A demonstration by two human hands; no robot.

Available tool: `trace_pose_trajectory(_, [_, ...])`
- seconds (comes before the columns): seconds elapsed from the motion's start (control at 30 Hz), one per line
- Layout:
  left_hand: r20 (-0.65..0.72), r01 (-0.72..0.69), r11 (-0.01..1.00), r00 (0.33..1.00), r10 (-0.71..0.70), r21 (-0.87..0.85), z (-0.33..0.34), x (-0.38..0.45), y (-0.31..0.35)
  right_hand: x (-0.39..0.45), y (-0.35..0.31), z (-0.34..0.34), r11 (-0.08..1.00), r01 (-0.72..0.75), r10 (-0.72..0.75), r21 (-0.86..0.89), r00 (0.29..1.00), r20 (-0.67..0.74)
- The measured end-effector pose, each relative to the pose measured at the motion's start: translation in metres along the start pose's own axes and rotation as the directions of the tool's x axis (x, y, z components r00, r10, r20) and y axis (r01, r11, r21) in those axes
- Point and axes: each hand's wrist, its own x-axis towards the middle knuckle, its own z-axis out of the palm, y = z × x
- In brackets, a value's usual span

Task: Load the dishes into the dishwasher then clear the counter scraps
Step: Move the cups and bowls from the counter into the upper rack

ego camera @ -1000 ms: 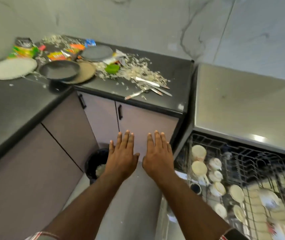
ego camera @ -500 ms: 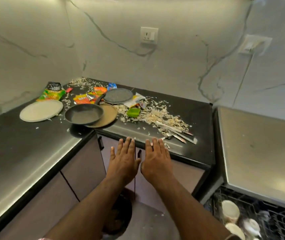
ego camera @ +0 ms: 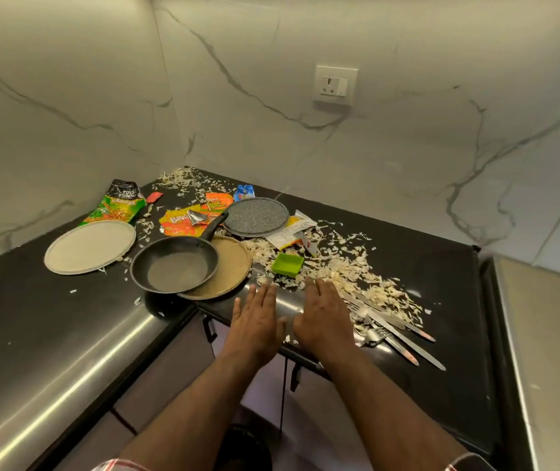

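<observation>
**Both hands flat over the counter edge, nothing held**

Head view: my left hand (ego camera: 258, 326) and right hand (ego camera: 322, 321) are side by side, palms down, fingers straight & together, empty. Can't tell if they touch the glossy black counter (ego camera: 67, 334) or hover just above its front edge.

Dishes, all on the counter: a matte black frying pan (ego camera: 174, 265), round w/ a long handle, sits partly on a flat tan plate (ego camera: 229, 266). Left of it, a pale beige plate (ego camera: 89, 246), smooth w/ a raised rim. Behind, a grey speckled plate (ego camera: 255, 216). A small square bright-green bowl (ego camera: 287, 264) sits just beyond my fingertips. Shiny metal cutlery (ego camera: 394, 329), long and thin, lies right of my right hand, touching the scraps.

Scraps: pale, papery shavings (ego camera: 346, 266) spread from the back corner to the cutlery. Crinkly foil snack wrappers: green (ego camera: 118, 205), orange (ego camera: 183, 222), a small blue one (ego camera: 244, 192), and a white-yellow one (ego camera: 290, 229) under the grey plate's edge.

Walls are white marble-look w/ grey veins; a white socket (ego camera: 335, 85) is on the back wall. Brushed steel dishwasher top (ego camera: 550, 351) at far right.

Vs 0.5 s ago: view has tilted up & closer, my hands have gone forward from in front of the cabinet doors to over the counter edge. The rack w/ cups, seen then at bottom right, is out of frame. Dishes & scraps haven't moved.
</observation>
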Motion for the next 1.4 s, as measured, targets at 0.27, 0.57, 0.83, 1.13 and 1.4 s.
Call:
trace_pose_trajectory(0.27, [0.010,-0.006,0.973,1.000,0.008,-0.231,-0.007,0.089,-0.026,0.088,0.000,0.009,0.888,-0.253,0.250,0.385,0.967,0.058])
trace_pose_trajectory(0.57, [0.090,0.149,0.936,0.988,-0.127,-0.320,0.004,0.165,-0.040,0.153,0.006,0.035,0.750,-0.426,0.428,0.506,0.896,0.120])
trace_pose_trajectory(0.83, [0.114,0.235,0.891,0.972,-0.207,-0.388,0.007,0.191,-0.035,0.180,0.011,0.042,0.667,-0.493,0.510,0.558,0.849,0.140])
trace_pose_trajectory(1.13, [0.200,0.354,0.542,0.925,-0.323,-0.762,-0.004,0.201,-0.015,0.184,0.025,0.012,-0.003,-0.353,0.306,0.935,0.890,0.337])
trace_pose_trajectory(1.4, [0.256,0.322,0.530,0.946,-0.197,-0.784,-0.002,0.156,0.011,0.135,0.036,0.009,-0.082,-0.368,0.279,0.926,0.884,0.375])
